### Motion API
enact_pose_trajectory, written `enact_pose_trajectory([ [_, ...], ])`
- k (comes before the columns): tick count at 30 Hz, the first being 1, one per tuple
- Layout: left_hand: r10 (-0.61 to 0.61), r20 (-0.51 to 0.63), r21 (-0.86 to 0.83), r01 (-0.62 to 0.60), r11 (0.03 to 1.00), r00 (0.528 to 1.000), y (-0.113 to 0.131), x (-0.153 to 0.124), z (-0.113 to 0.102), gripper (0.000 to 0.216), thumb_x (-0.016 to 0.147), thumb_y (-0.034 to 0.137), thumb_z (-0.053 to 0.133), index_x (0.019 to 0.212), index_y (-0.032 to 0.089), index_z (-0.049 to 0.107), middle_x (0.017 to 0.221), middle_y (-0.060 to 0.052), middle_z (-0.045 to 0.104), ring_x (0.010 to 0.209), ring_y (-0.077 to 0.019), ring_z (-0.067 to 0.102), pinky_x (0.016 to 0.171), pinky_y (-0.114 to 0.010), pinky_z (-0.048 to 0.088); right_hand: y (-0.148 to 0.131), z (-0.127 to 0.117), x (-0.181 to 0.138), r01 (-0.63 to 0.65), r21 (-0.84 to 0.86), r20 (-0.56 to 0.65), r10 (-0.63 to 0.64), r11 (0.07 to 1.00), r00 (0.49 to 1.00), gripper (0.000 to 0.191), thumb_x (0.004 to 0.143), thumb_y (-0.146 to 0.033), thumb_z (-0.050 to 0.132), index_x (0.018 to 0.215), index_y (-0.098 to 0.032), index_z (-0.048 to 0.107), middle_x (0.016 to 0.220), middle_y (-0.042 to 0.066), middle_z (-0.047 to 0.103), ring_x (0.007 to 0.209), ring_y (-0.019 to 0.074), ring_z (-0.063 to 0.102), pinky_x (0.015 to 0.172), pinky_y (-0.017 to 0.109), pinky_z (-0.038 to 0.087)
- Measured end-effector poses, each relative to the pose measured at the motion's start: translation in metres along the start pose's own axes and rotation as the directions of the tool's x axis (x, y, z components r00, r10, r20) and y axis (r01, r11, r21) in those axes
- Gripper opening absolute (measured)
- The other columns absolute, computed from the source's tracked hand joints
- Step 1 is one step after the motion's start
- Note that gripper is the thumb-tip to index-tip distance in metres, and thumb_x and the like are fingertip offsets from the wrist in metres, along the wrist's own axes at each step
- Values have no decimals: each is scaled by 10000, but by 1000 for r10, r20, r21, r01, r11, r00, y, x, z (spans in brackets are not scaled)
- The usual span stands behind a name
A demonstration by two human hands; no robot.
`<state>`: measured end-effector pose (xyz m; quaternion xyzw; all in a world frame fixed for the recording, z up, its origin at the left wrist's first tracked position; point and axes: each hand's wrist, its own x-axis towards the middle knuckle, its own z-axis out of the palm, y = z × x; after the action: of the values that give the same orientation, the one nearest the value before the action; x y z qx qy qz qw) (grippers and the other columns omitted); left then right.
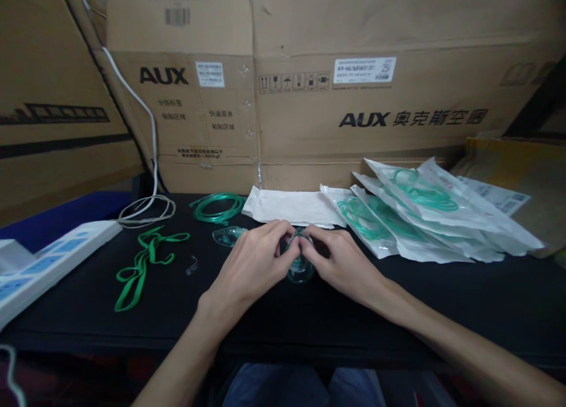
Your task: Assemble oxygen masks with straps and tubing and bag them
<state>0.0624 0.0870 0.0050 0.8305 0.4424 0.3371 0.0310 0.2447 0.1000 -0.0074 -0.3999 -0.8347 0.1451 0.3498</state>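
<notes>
My left hand (pixel 267 250) and my right hand (pixel 338 253) meet over the black table, both closed on a clear greenish oxygen mask (pixel 300 272). The thumbs and fingertips pinch its upper part; the fingers hide some of it. Just left of my left hand lies another clear green mask-like piece (pixel 227 236), partly covered by the hand. Farther left are a small clear plastic piece (pixel 191 266) and a tangle of green elastic straps (pixel 140 265). A coil of green tubing (pixel 217 209) rests behind them.
Several white packets (pixel 420 218) with green tubing are piled at the right. A flat white packet (pixel 289 205) lies at the back. At the left are a white power strip (pixel 66 265) and a white cable (pixel 152 124). Cardboard boxes (pixel 296 141) stand behind the table.
</notes>
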Motion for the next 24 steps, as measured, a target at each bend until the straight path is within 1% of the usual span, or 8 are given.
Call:
enact_pose_trajectory([
  [3,-25,11,-20,25,999,1000,3,0,-2,87,927,212,561,938,176,639,802,-12,656,638,-141,567,590,-262,394,1,0,0,-5,-3,29,5,1000,1000,262,980,-279,470,762,-186,581,668,1,611,597,144,522,581,270,346],
  [7,-34,31,-79,36,996,999,4,-1,-3,85,920,213,567,884,181,636,744,7,641,634,-132,565,581,-241,378,4,-3,-3,1,2,57,-1,1000,998,320,979,-318,454,708,-186,561,615,-16,551,560,135,475,563,265,324],
  [11,-50,60,-135,57,989,997,2,-2,-4,127,936,217,542,875,189,650,709,21,630,634,-123,569,583,-223,375,9,-4,-6,-18,51,135,11,999,991,349,988,-356,434,720,-185,577,643,-11,571,598,143,504,584,270,334],
  [17,-100,105,-134,114,984,989,1,-4,-5,139,922,272,587,857,183,672,723,10,675,646,-131,604,576,-225,359,12,-1,-6,-64,68,184,51,996,982,338,982,-372,440,756,-186,607,688,-1,605,654,161,537,621,285,348],
  [19,-106,109,-114,118,986,988,1,-5,-5,216,953,313,560,829,178,674,722,-2,687,652,-140,613,579,-235,354,11,0,-5,-96,125,202,70,988,977,331,975,-389,455,773,-183,617,706,5,618,676,170,550,633,286,366],
  [21,-100,116,-86,110,990,988,1,-5,-5,344,1000,380,493,789,178,676,711,-14,695,643,-150,615,579,-252,344,11,1,-4,-147,206,232,98,968,968,318,967,-397,465,800,-180,626,722,8,629,678,169,556,633,280,386],
  [23,-99,124,-66,108,992,987,-2,-4,-7,440,1027,437,431,774,185,687,735,-26,717,666,-164,636,605,-267,358,11,1,-3,-204,276,292,121,939,949,321,968,-389,460,802,-174,632,724,11,634,667,162,556,624,272,403],
  [24,-107,123,-61,115,991,987,-4,-3,-10,450,1032,448,419,793,190,700,770,-31,733,703,-174,656,635,-271,377,11,1,-3,-232,295,328,130,927,936,329,970,-384,456,790,-171,631,715,12,632,657,159,555,617,268,407],
])
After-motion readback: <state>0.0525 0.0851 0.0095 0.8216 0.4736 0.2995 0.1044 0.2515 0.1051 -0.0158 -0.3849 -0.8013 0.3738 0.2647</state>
